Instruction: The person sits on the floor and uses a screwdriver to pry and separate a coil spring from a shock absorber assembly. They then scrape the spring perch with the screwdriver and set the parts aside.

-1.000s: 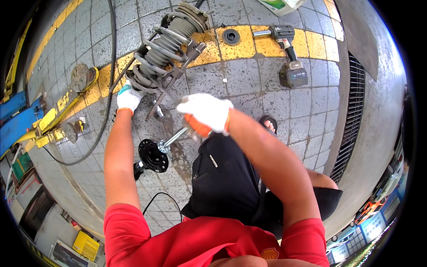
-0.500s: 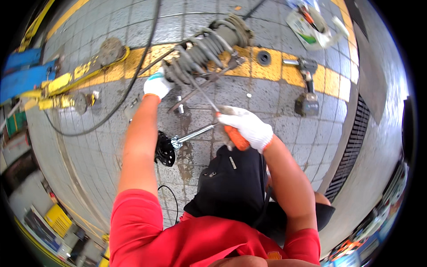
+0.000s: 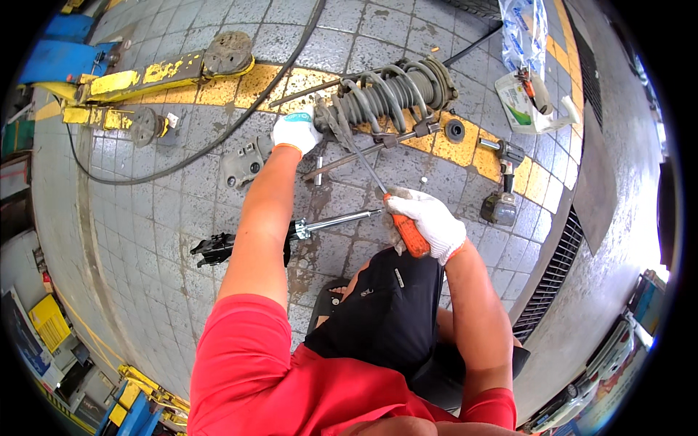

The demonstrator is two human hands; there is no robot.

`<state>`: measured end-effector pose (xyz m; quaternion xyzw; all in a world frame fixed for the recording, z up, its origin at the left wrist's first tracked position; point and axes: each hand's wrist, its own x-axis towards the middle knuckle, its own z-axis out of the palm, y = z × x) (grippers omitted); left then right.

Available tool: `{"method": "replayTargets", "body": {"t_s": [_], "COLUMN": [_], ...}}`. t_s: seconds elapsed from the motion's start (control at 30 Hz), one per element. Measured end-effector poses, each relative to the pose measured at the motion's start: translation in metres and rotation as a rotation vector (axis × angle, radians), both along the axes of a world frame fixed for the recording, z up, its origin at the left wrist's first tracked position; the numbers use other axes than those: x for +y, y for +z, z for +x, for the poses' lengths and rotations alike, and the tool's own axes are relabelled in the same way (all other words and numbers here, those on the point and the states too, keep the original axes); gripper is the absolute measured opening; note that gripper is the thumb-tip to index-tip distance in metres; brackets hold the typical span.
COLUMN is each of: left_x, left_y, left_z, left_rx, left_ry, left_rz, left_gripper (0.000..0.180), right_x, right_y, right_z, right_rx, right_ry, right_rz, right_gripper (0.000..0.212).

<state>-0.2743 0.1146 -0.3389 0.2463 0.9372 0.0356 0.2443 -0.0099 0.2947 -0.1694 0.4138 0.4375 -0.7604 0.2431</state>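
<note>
Coil spring assembly (image 3: 396, 94) is lying across the yellow stripe (image 3: 538, 185) on the tiled floor (image 3: 167, 240), right in front of whoever's wearing the red shirt (image 3: 327, 396). Both hands are wearing white knit gloves, btw. The left hand (image 3: 298, 132) is sitting up against the spring's near-left end, but the fingertips are getting lost against the dark metal, so I can't tell if they're pinching anything. The right hand (image 3: 434, 221) is wrapping its fingers around the orange handle of a screwdriver (image 3: 409, 232), and the long shaft is running up to that same end of the spring. Can't tell from here whether the tip is touching.

A rusty rod (image 3: 356, 157) is lying slantwise along the near side of the coils, and a small shiny socket (image 3: 318, 171) is sitting by its lower end. Closer in, a strut (image 3: 338, 220) is lying on the tiles, with the left forearm partly blocking it. Over to the right, a black rubber ring (image 3: 454, 131) is resting on the stripe, and a cordless impact wrench (image 3: 507, 167) is lying near it.
</note>
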Motion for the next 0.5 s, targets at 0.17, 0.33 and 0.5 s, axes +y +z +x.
{"method": "replayTargets", "body": {"t_s": [0.17, 0.33, 0.5], "left_x": [-0.004, -0.006, -0.007], "left_y": [-0.008, -0.017, -0.022], "left_z": [0.023, 0.049, 0.047], "left_rx": [0.097, 0.212, 0.225], "left_ry": [0.005, 0.019, 0.040], "left_rz": [0.066, 0.083, 0.057], "left_gripper": [0.050, 0.039, 0.043], "right_x": [-0.014, -0.011, -0.050], "right_y": [0.007, 0.004, 0.008], "right_z": [0.014, 0.033, 0.028], "right_rx": [0.044, 0.016, 0.063], "right_ry": [-0.059, -0.047, -0.117], "right_rz": [-0.029, -0.027, -0.093], "right_gripper": [0.029, 0.029, 0.036]}}
